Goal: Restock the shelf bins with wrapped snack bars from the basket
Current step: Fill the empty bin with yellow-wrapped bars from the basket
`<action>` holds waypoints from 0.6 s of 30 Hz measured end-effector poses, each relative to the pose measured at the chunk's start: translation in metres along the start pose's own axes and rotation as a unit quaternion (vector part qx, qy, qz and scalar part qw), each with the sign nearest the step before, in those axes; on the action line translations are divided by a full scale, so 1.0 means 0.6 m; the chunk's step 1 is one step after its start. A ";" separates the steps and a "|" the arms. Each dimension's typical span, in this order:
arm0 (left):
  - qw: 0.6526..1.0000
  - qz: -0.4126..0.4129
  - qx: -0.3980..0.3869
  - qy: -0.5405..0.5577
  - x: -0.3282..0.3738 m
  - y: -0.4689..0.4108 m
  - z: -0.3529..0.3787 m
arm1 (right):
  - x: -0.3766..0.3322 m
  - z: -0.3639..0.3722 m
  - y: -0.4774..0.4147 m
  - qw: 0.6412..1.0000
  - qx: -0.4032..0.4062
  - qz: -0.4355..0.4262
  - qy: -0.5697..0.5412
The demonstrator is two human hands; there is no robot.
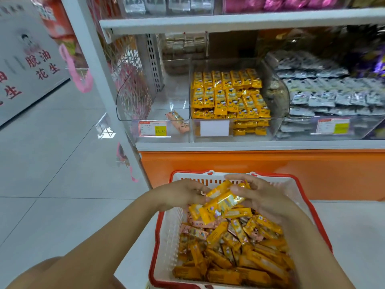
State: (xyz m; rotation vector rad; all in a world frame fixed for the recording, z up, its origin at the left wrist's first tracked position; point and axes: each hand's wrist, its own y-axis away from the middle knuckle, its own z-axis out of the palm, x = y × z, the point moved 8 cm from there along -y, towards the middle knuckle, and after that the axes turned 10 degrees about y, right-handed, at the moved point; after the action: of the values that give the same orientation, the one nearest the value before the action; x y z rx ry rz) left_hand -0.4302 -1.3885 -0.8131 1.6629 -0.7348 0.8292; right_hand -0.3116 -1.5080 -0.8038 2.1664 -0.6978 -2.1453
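Gathering a bundle of yellow snack bars (221,203) over the basket (154,247) on the floor, my left hand (183,195) and right hand (259,198) both gripping it, I judged the next move was lifting them up into the part-filled shelf bin (195,131).

One basket (169,226), three clear bins (133,101), two price tags (153,128).
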 end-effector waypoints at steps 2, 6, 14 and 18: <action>0.994 0.002 -0.017 0.109 0.012 0.004 0.010 | -0.011 -0.015 0.006 0.999 0.028 -0.015 -0.022; 0.944 0.023 -0.071 0.322 0.039 0.010 0.021 | -0.034 -0.043 0.025 0.997 0.065 -0.041 -0.002; 0.928 0.024 -0.098 0.359 0.058 0.004 0.036 | -0.057 -0.045 0.041 0.991 0.094 -0.049 0.082; 0.935 0.018 -0.072 0.346 0.054 -0.009 0.032 | -0.059 -0.062 0.042 0.987 0.142 -0.058 0.056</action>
State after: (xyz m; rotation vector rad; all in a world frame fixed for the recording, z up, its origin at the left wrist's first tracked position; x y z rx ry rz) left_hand -0.4045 -1.4078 -0.7926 1.1090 -0.3180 1.2598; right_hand -0.2825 -1.5304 -0.7601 2.5041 -0.9410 -2.0645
